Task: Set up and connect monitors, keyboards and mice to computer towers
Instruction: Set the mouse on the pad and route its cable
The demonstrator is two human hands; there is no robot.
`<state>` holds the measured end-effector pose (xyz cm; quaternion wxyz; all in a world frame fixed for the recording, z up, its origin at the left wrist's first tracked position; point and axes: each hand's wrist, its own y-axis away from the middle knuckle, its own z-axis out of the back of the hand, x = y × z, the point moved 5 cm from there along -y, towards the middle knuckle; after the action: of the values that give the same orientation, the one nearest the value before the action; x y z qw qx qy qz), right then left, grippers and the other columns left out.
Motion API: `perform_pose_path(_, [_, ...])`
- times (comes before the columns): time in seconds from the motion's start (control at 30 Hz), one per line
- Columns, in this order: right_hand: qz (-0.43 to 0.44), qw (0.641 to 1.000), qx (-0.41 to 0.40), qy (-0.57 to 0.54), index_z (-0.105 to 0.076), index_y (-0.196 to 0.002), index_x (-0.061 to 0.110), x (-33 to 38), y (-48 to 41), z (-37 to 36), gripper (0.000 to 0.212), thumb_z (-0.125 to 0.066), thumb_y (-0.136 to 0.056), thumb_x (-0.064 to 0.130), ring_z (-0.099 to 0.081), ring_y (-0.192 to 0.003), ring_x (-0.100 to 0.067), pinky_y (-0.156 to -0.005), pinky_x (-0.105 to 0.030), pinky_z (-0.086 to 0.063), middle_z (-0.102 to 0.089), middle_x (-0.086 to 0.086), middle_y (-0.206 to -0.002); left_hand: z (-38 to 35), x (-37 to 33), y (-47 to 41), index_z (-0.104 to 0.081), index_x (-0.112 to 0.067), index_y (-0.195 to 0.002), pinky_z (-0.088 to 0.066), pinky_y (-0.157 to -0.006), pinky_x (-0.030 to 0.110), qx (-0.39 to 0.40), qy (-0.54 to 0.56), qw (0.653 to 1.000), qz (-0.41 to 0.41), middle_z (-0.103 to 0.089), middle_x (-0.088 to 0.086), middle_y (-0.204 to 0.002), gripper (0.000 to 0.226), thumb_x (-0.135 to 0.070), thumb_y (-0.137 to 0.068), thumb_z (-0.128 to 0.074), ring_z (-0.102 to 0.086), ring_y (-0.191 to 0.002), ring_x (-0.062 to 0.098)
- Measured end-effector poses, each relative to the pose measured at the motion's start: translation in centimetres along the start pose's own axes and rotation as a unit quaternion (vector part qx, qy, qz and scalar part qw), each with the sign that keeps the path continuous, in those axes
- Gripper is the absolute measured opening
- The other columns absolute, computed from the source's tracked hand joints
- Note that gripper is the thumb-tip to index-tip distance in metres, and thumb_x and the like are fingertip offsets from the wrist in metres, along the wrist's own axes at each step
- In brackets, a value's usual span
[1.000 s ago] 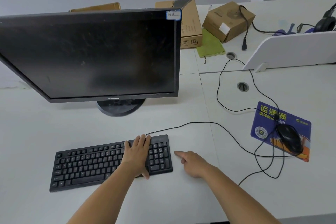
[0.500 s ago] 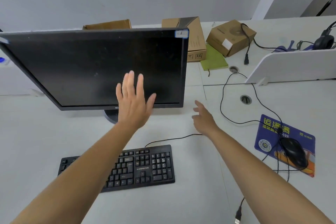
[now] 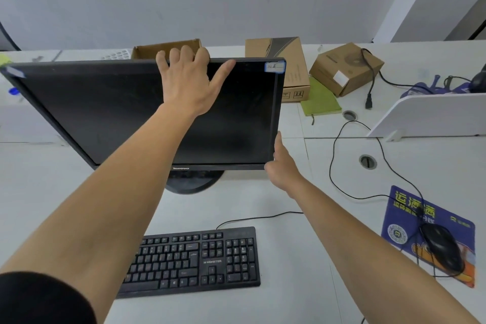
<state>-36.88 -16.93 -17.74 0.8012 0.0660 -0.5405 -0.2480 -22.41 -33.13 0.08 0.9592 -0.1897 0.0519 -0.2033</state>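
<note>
**Both hands on the monitor**

The black monitor stands on its round base toward the back of the white counter, its dark screen facing the person and turned a little to one side. The left hand is at the top edge, right of the middle: its fingers curl over the top of the frame and the thumb is spread along the upper front edge. The right hand holds the lower right corner, one digit lying up along the right edge; its other fingers are hidden behind the frame.

The black keyboard lies flat on the counter in front of the monitor, between the two forearms and touched by neither hand. Its thin cable runs off to the right. Well to the right, a black mouse sits on a blue mouse pad. Behind the monitor's right side are two cardboard boxes and a green notebook.
</note>
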Motion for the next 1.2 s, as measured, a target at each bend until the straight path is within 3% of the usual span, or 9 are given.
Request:
perform_pose_path(0.2, [0.036, 0.999, 0.001, 0.006, 0.004, -0.159, 0.028, 2.4, -1.9, -3.2, 0.09, -0.044, -0.091, -0.006, -0.022, -0.149, -0.025, -0.121, -0.043, -0.027, -0.021, -0.001, -0.163, -0.3, 4.3, -0.4, -0.056, -0.014, -0.113, -0.015, -0.117, 0.058, 0.001, -0.004, 0.999, 0.032, -0.056, 0.017, -0.117, 0.076, -0.076, -0.094, -0.016, -0.045, -0.12, 0.04])
perform_pose_path(0.4, [0.069, 0.997, 0.025, 0.023, 0.004, -0.154, 0.046, 2.2, -4.2, -6.9, 0.094, -0.048, -0.09, -0.001, -0.027, -0.148, -0.024, -0.119, -0.053, -0.027, -0.023, 0.009, -0.162, -0.5, 8.3, -0.6, -0.055, -0.015, -0.117, -0.006, -0.12, 0.059, 0.006, -0.007, 0.999, 0.051, -0.054, 0.017, -0.124, 0.074, -0.074, -0.095, -0.017, -0.039, -0.129, 0.042])
perform_pose_path(0.53, [0.059, 0.996, 0.06, -0.016, -0.005, -0.157, 0.041, 2.2, -2.7, -6.1, 0.084, -0.043, -0.094, 0.0, -0.037, -0.136, -0.009, -0.112, -0.031, -0.031, -0.033, 0.014, -0.155, -0.9, 7.7, -0.5, -0.055, -0.016, -0.116, -0.002, -0.12, 0.059, 0.003, 0.0, 0.999, 0.052, -0.054, 0.015, -0.122, 0.073, -0.074, -0.094, -0.018, -0.039, -0.128, 0.039])
perform_pose_path(0.6, [0.015, 0.998, 0.057, -0.008, -0.015, -0.158, 0.032, -0.5, -1.1, -6.1, 0.074, -0.043, -0.095, 0.004, -0.041, -0.136, -0.014, -0.103, -0.026, -0.033, -0.035, 0.007, -0.155, -0.8, 7.5, -0.6, -0.056, -0.016, -0.115, -0.001, -0.121, 0.058, -0.003, 0.01, 0.998, 0.056, -0.053, 0.015, -0.121, 0.072, -0.074, -0.094, -0.019, -0.038, -0.129, 0.038])
perform_pose_path(0.7, [-0.138, 0.988, 0.043, 0.051, -0.03, -0.151, 0.018, -8.1, 2.0, -6.9, 0.059, -0.045, -0.095, 0.012, -0.046, -0.132, -0.026, -0.092, -0.026, -0.034, -0.042, -0.009, -0.147, -0.7, 7.8, -0.6, -0.056, -0.016, -0.114, 0.0, -0.121, 0.058, -0.005, 0.024, 0.998, 0.056, -0.053, 0.014, -0.122, 0.071, -0.074, -0.094, -0.02, -0.037, -0.131, 0.037])
perform_pose_path(0.8, [-0.236, 0.965, 0.093, 0.062, -0.04, -0.142, 0.017, -13.5, 5.8, -9.7, 0.048, -0.043, -0.094, 0.019, -0.053, -0.112, -0.022, -0.085, -0.026, -0.037, -0.05, -0.004, -0.133, -0.8, 8.0, -0.6, -0.057, -0.017, -0.113, 0.001, -0.12, 0.058, -0.009, 0.034, 0.998, 0.054, -0.053, 0.012, -0.123, 0.07, -0.075, -0.094, -0.022, -0.036, -0.132, 0.036])
perform_pose_path(0.9, [-0.234, 0.967, 0.087, 0.053, -0.046, -0.137, 0.018, -14.5, 7.7, -12.0, 0.045, -0.045, -0.093, 0.024, -0.056, -0.102, -0.017, -0.079, -0.027, -0.046, -0.056, -0.003, -0.13, -0.9, 8.0, -0.7, -0.057, -0.016, -0.113, 0.0, -0.12, 0.057, -0.009, 0.038, 0.998, 0.054, -0.053, 0.013, -0.123, 0.07, -0.075, -0.094, -0.023, -0.036, -0.132, 0.037])
perform_pose_path(1.03, [-0.217, 0.972, 0.077, 0.041, -0.05, -0.132, 0.019, -13.6, 7.9, -13.8, 0.039, -0.046, -0.093, 0.021, -0.055, -0.096, -0.016, -0.062, -0.016, -0.039, -0.057, -0.002, -0.122, -0.7, 8.8, -0.8, -0.057, -0.016, -0.11, -0.008, -0.119, 0.054, -0.021, 0.04, 0.998, 0.043, -0.053, 0.012, -0.119, 0.07, -0.075, -0.093, -0.023, -0.037, -0.126, 0.038])
perform_pose_path(1.2, [-0.21, 0.973, 0.086, 0.039, -0.053, -0.127, 0.018, -12.6, 7.9, -15.5, 0.037, -0.046, -0.09, 0.018, -0.057, -0.1, -0.02, -0.066, -0.024, -0.04, -0.061, -0.003, -0.115, -0.5, 9.8, -1.0, -0.055, -0.016, -0.111, -0.015, -0.115, 0.053, -0.025, 0.029, 0.999, 0.028, -0.052, 0.014, -0.116, 0.069, -0.075, -0.094, -0.023, -0.039, -0.121, 0.039])
